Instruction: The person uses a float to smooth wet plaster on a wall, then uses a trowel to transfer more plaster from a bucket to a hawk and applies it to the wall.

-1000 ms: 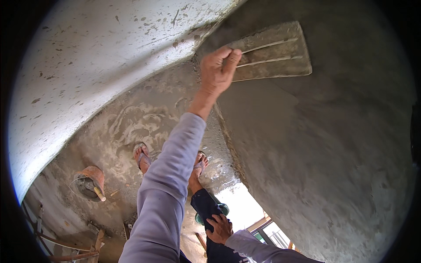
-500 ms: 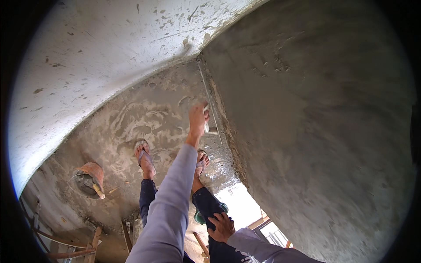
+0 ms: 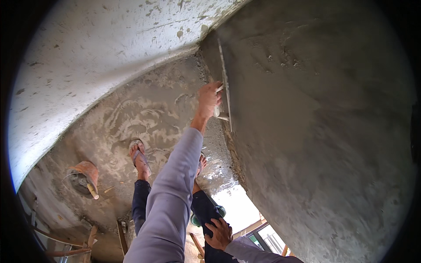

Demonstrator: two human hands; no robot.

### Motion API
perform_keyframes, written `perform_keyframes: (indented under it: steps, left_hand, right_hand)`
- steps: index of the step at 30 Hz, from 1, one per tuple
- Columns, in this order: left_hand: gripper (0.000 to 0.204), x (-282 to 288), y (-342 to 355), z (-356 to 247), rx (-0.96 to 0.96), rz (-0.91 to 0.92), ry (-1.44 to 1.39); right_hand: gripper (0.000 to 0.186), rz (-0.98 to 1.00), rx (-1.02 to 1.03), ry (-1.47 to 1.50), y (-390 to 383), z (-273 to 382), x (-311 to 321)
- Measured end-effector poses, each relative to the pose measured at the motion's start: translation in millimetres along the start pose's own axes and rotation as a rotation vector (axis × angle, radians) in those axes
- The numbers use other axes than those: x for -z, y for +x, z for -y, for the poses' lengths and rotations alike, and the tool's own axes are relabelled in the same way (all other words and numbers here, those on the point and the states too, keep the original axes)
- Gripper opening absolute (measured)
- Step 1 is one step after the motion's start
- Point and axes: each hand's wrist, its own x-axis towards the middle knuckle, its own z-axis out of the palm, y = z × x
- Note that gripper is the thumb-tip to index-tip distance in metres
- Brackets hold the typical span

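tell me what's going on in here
A person's left hand grips a long, flat trowel, seen edge-on at the dark grey wall; whether the whole blade touches it is hard to tell. Rough marks show on the wall to the right of the blade. The right hand rests on the person's dark trouser leg. Left of the feet, a reddish bucket sits on the floor, a tool handle at its rim.
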Motion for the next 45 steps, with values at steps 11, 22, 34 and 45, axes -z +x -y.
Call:
perform_keyframes:
  steps: [11,22,34,45]
  left_hand:
    - [0.035,-143.6,-148.8,-88.3,-0.5,0.279,0.472]
    - [0.05,23.2,-52.0,-88.1,-0.469,-0.046,0.972]
    - [0.046,-5.1,80.7,-94.7,-0.759,-0.013,0.848]
    - [0.033,-0.3,20.1,-63.9,-1.053,0.514,1.007]
  right_hand:
    - [0.055,0.036,0.007,-0.044,0.6,5.0,-2.3]
    - [0.054,0.0,-0.008,-0.036,4.3,2.3,16.8]
    - [0.053,-0.048,0.044,-0.008,20.8,-9.7,38.8]
    - [0.053,-0.031,0.053,-0.052,25.0,-3.2,62.5]
